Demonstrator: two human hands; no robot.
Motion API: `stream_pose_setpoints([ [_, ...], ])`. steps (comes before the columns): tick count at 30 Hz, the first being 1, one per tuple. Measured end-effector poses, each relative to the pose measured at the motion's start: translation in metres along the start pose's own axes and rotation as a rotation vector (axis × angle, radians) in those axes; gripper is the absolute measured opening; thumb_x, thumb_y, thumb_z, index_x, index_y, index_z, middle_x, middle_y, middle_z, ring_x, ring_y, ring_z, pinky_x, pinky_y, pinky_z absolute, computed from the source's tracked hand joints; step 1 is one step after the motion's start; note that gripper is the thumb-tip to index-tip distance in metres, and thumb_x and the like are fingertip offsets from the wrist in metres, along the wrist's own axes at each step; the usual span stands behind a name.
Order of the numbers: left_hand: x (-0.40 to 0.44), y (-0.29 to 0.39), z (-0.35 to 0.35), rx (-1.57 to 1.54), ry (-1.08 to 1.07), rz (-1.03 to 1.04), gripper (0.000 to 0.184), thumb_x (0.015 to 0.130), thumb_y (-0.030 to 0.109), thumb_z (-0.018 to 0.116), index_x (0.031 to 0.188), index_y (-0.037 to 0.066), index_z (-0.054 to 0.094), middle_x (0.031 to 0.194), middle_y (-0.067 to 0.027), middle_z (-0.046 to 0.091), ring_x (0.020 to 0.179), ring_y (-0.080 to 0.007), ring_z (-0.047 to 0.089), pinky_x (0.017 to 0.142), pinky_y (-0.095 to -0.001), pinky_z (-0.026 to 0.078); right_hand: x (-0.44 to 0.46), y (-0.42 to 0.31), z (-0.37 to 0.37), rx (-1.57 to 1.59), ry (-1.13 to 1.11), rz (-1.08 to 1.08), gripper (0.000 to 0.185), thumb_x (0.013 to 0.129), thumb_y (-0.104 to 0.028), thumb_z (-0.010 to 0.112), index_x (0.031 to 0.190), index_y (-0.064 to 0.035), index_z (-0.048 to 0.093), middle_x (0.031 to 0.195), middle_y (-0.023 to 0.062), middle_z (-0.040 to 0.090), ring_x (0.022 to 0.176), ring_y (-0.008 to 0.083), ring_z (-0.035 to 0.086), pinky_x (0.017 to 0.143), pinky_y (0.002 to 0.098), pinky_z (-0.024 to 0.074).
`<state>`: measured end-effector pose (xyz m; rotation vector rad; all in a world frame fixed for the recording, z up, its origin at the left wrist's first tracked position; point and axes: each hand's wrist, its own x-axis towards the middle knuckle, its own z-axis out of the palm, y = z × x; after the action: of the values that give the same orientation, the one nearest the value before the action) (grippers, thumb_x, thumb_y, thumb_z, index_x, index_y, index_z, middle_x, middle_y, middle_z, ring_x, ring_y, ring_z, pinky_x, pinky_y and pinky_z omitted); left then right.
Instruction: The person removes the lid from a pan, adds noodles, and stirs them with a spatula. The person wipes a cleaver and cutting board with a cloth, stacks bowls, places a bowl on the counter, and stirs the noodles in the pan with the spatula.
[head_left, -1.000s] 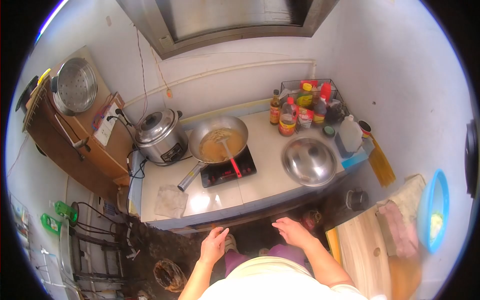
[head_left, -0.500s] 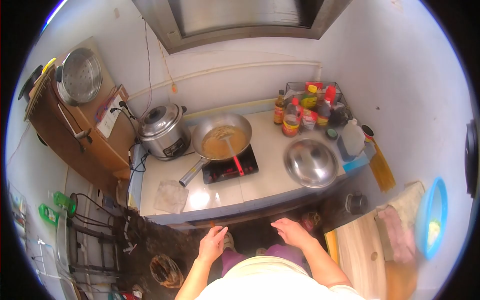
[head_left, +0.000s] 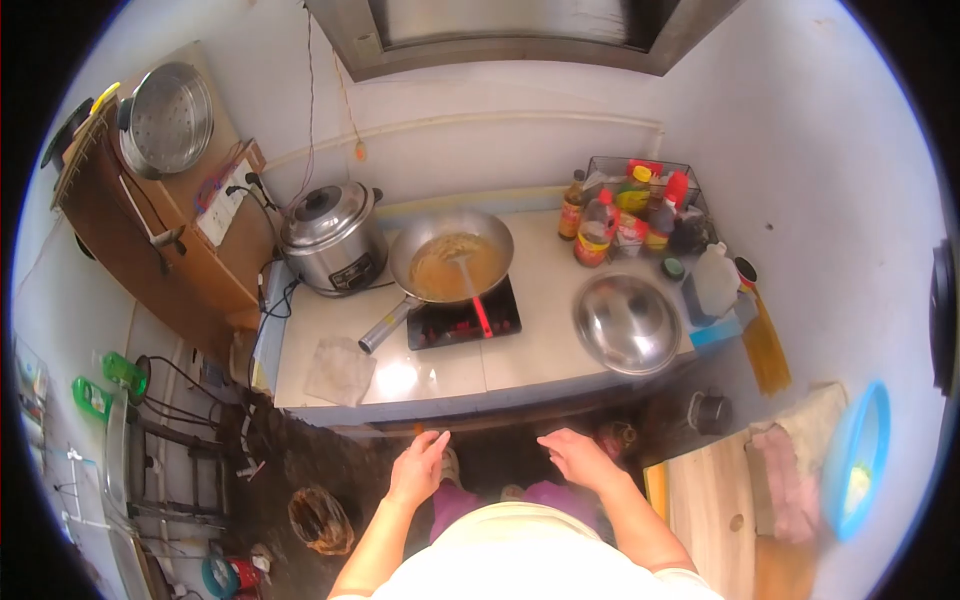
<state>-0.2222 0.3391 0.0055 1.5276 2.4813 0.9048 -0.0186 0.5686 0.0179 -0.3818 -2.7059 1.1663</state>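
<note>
My left hand hangs in the air just short of the counter's front edge, its fingers loosely stretched and holding nothing. To its right, at about the same height, my right hand is also bare, with thumb and fingers apart. Both are clear of the counter. Beyond them a steel wok sits on a black induction cooker; brownish liquid with pale pieces fills its bottom. A spatula with a red handle leans in the wok over the near rim.
Left of the wok stand a rice cooker and a grey cloth. A domed lid lies at right, before sauce bottles and a jug. A wooden board and blue basin are right; a bin stands below left.
The view has shifted slightly, so the counter things appear a little higher and farther right. My hands stay apart and have barely moved; the wok and spatula look unchanged.
</note>
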Motion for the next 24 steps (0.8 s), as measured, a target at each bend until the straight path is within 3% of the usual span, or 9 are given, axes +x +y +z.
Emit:
stream_pose_setpoints([
  [6, 0.027, -0.007, -0.013, 0.050, 0.030, 0.033, 0.049, 0.076, -0.001, 0.055, 0.123, 0.015, 0.052, 0.115, -0.0166, 0.053, 0.086, -0.0288, 0.061, 0.071, -0.0366, 0.051, 0.023, -0.003, -0.005, -0.043, 0.004, -0.047, 0.037, 0.074, 0.003, 0.060, 0.110, -0.0045, 0.058, 0.100, 0.0160, 0.059, 0.090, 0.0322, 0.059, 0.079, 0.0364, 0.0502],
  [10, 0.054, -0.025, -0.025, 0.101, 0.061, 0.070, 0.048, 0.076, -0.002, 0.055, 0.120, 0.013, 0.054, 0.117, -0.0180, 0.053, 0.092, -0.0318, 0.058, 0.078, -0.0388, 0.048, 0.052, -0.010, -0.009, -0.049, 0.000, -0.054, 0.034, 0.074, 0.000, 0.062, 0.108, -0.0030, 0.059, 0.099, 0.0165, 0.059, 0.091, 0.0331, 0.059, 0.080, 0.0373, 0.0493],
  [11, 0.061, -0.033, -0.028, 0.083, 0.047, 0.073, 0.048, 0.074, 0.000, 0.055, 0.120, 0.013, 0.055, 0.118, -0.0191, 0.052, 0.100, -0.0371, 0.054, 0.084, -0.0425, 0.045, 0.062, -0.015, -0.011, -0.051, 0.001, -0.062, 0.034, 0.074, 0.000, 0.062, 0.108, -0.0029, 0.059, 0.099, 0.0166, 0.059, 0.091, 0.0332, 0.059, 0.080, 0.0375, 0.0492],
  [16, 0.105, -0.066, -0.048, 0.128, 0.115, 0.163, 0.050, 0.070, -0.001, 0.055, 0.118, 0.013, 0.055, 0.119, -0.0168, 0.053, 0.105, -0.0360, 0.051, 0.087, -0.0429, 0.043, 0.125, -0.027, -0.011, -0.070, -0.031, -0.070, 0.031, 0.077, -0.005, 0.063, 0.107, -0.0020, 0.059, 0.098, 0.0168, 0.059, 0.090, 0.0345, 0.058, 0.078, 0.0382, 0.0480],
  [20, 0.137, -0.097, -0.059, 0.153, 0.137, 0.208, 0.050, 0.069, 0.000, 0.056, 0.117, 0.012, 0.055, 0.120, -0.0154, 0.052, 0.108, -0.0359, 0.049, 0.089, -0.0442, 0.042, 0.184, -0.014, 0.014, -0.198, 0.110, -0.061, 0.047, 0.077, -0.009, 0.064, 0.121, -0.0053, 0.049, 0.117, 0.0200, 0.050, 0.102, 0.0369, 0.052, 0.086, 0.0410, 0.0449],
  [24, 0.163, -0.129, -0.062, 0.187, 0.099, 0.198, 0.050, 0.069, 0.002, 0.057, 0.118, 0.010, 0.055, 0.122, -0.0152, 0.051, 0.110, -0.0360, 0.049, 0.090, -0.0442, 0.041, 0.242, -0.002, 0.047, -0.421, 0.224, 0.186, 0.067, 0.075, -0.012, 0.067, 0.134, -0.0108, 0.035, 0.130, 0.0246, 0.037, 0.108, 0.0420, 0.048, 0.090, 0.0439, 0.0434],
])
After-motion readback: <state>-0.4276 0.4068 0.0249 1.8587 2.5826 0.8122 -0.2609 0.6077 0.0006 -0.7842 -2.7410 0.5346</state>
